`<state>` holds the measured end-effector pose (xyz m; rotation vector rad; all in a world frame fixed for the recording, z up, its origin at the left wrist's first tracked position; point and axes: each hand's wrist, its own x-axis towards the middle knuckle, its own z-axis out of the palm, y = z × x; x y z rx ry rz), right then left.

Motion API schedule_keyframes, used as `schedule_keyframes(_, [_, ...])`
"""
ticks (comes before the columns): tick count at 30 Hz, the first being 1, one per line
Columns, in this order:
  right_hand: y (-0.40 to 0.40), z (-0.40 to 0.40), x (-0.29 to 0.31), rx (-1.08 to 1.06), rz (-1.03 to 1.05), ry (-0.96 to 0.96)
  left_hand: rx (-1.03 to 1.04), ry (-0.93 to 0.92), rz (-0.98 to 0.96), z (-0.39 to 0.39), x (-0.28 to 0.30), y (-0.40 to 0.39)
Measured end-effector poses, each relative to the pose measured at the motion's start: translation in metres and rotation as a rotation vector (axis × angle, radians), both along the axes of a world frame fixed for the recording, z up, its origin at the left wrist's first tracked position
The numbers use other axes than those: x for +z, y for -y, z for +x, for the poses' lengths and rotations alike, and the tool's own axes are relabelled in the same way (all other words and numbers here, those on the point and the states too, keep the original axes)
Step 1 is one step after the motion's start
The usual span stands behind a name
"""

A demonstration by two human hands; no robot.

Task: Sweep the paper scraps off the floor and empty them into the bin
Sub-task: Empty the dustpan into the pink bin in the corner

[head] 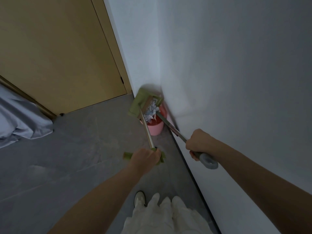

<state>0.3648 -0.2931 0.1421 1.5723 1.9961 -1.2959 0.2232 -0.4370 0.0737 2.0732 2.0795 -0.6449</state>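
The paper scraps [151,111] are a loose clump of white and pale blue shreds, bunched at the mouth of a green dustpan [138,103] that is tipped over a small pink bin [155,128] standing in the corner where the white wall [228,65] meets the grey floor [76,141]. A few scraps seem to hang at the bin's rim, just above its reddish inside. The left hand [145,156] is curled round the green grip at the top of the dustpan's pale metal pole, its fingers wrapped under and out of sight. The right hand [198,144] grips the grey handle of a broom [170,127], fingers closed round it and the handle's looped end sticking out below the palm. The broom's head is hidden behind the scraps and the pan, so it cannot be told whether its bristles touch the paper. Motion blur softens the pan's comb-like teeth. The bin's near side shows; its far rim is covered. A yellow door [55,53] stands to the left.
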Motion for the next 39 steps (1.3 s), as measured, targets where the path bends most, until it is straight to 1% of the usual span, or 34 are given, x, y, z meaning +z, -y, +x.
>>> schedule_keyframes(5, [0.001,-0.001,0.002,-0.001,0.003,-0.004,-0.006,-0.003,0.007,-0.003,0.005,0.0])
schedule_keyframes(12, [-0.001,0.003,-0.006,-0.058,-0.036,-0.048,-0.037,-0.029,0.008,-0.004,-0.001,0.0])
schedule_keyframes(22, [-0.002,0.005,-0.012,-0.125,-0.077,-0.073,-0.006,0.019,0.008,-0.006,-0.002,-0.004])
schedule_keyframes(31, [-0.002,0.0,-0.016,-0.154,-0.1,-0.09,-0.031,-0.012,0.013,-0.001,-0.014,-0.004])
schedule_keyframes(35, [-0.004,-0.002,-0.016,-0.172,-0.104,-0.104,0.02,0.019,0.035,-0.007,-0.012,-0.013])
schedule_keyframes(39, [-0.004,0.001,-0.016,-0.18,-0.108,-0.111,0.008,0.0,0.041,-0.006,-0.01,-0.018])
